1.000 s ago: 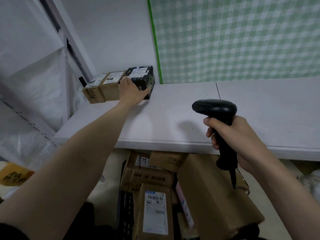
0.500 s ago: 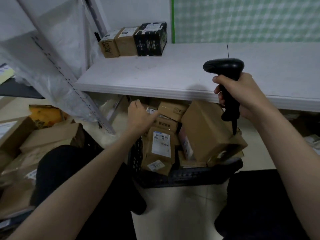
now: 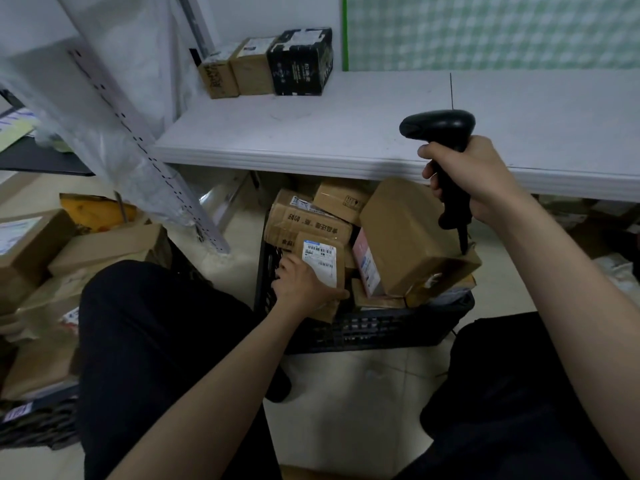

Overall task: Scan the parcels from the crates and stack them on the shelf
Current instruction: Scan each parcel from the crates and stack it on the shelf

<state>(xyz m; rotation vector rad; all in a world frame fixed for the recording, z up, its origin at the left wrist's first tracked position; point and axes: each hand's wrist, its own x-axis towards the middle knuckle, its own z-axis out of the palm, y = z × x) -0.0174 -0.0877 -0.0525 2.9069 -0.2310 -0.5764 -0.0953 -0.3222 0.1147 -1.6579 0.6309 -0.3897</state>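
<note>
A black crate (image 3: pixel 374 327) on the floor under the white shelf (image 3: pixel 346 133) is piled with several cardboard parcels. My left hand (image 3: pixel 301 285) grips the lower left of a small brown parcel (image 3: pixel 322 261) with a white barcode label, at the crate's front left. My right hand (image 3: pixel 474 178) holds a black barcode scanner (image 3: pixel 440 133) upright above the crate, in front of the shelf edge. Three parcels stand at the shelf's back left: two brown boxes (image 3: pixel 235 71) and a black box (image 3: pixel 301 60).
A large brown box (image 3: pixel 412 237) leans at the crate's right side. More cardboard parcels (image 3: pixel 69 258) lie in a second crate on the floor at left. A perforated metal shelf post (image 3: pixel 145 147) wrapped in plastic slants down left of the crate. My knees flank the crate.
My left hand left the black box on the shelf, came down into the crate and took hold of the labelled parcel. The view tilted down. The scanner hand stayed roughly where it was.
</note>
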